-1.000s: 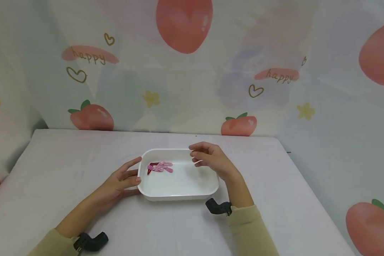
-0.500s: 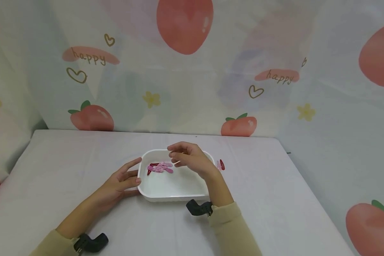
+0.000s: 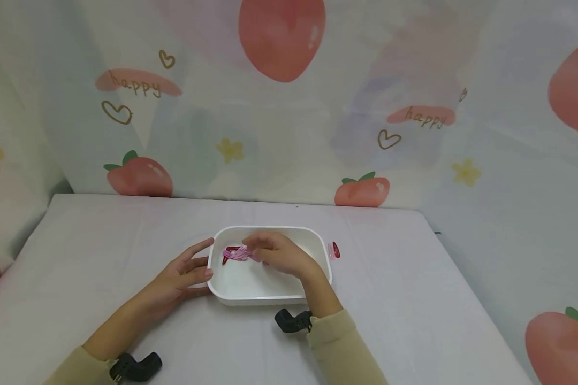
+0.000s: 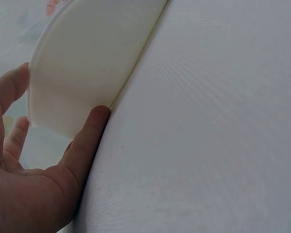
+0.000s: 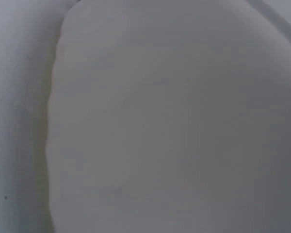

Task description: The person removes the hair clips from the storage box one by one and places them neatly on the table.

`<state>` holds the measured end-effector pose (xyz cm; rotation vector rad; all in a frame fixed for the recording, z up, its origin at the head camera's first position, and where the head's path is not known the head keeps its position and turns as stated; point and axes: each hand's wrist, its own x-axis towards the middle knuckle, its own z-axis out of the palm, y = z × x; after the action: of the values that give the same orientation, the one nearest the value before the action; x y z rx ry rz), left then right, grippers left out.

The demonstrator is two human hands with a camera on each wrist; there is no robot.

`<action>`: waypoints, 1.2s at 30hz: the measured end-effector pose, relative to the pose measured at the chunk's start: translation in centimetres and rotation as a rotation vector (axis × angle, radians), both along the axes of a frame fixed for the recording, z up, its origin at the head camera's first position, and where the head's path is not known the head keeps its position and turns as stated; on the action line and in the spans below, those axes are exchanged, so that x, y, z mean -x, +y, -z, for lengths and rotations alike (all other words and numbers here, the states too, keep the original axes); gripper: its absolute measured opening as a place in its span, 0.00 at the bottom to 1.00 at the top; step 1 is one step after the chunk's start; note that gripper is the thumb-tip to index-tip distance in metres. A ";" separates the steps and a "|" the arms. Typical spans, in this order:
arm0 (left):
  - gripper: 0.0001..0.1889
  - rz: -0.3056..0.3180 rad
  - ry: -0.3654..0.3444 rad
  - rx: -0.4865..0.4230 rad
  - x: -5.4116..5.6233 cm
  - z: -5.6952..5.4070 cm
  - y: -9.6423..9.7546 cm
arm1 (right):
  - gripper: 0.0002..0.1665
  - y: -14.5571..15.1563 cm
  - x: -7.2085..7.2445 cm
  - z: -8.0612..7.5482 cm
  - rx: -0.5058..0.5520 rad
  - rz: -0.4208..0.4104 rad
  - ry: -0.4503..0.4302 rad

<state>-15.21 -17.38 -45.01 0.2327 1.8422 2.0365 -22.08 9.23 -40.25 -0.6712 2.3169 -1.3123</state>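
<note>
So over the last second your right hand [image 3: 281,256] swung left from the tray's [image 3: 270,298] right end and dipped to the clip pile [image 3: 235,254] lying inside at the left; its fingers look bent, but I can't tell whether they're pinching anything. Your left hand [image 3: 178,275] hasn't really budged, fingers spread against the tray's left end. With your wrist out of the way, a red clip [image 3: 336,249] shows on the table [image 3: 395,299] just beside the right end, so I'd say you're back at the pile.
</note>
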 end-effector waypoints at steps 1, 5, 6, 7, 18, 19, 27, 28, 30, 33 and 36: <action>0.37 -0.001 -0.001 0.003 0.0 0.0 0.0 | 0.20 0.0 -0.1 0.0 -0.008 -0.015 -0.005; 0.37 -0.006 0.002 0.021 -0.1 -0.1 0.1 | 0.20 -0.1 -0.2 0.0 -0.035 -0.012 -0.017; 0.37 -0.006 0.004 0.025 -0.1 -0.1 0.1 | 0.20 0.0 -0.3 0.0 -0.036 -0.004 -0.022; 0.37 -0.007 0.005 0.027 -0.1 -0.1 0.1 | 0.20 0.0 -0.2 0.0 -0.034 0.001 -0.028; 0.37 -0.011 -0.006 0.018 0.0 -0.1 0.1 | 0.17 0.0 -0.1 0.4 -0.070 0.051 -0.024; 0.37 -0.011 -0.004 0.021 0.0 0.0 0.1 | 0.17 -0.1 -0.1 0.4 -0.073 0.046 0.018; 0.37 0.003 0.014 0.011 0.1 0.0 0.1 | 0.21 -1.1 -0.5 0.7 -0.173 -0.005 0.235; 0.37 0.002 0.014 0.011 0.1 0.0 0.1 | 0.22 -1.2 -0.5 0.8 -0.204 -0.008 0.243; 0.37 -0.001 0.014 0.012 0.1 0.0 0.1 | 0.22 -1.3 -0.5 1.0 -0.257 -0.011 0.263; 0.37 -0.006 0.011 0.022 0.0 0.0 0.2 | 0.22 -1.3 -0.5 1.1 -0.314 -0.014 0.293; 0.37 -0.008 0.004 0.025 0.0 0.0 0.2 | 0.20 -1.3 -0.6 1.2 -0.355 -0.007 0.318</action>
<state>-15.19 -17.19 -44.99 0.2237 1.8732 2.0180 -21.49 7.95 -41.41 -0.8101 2.7023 -0.8000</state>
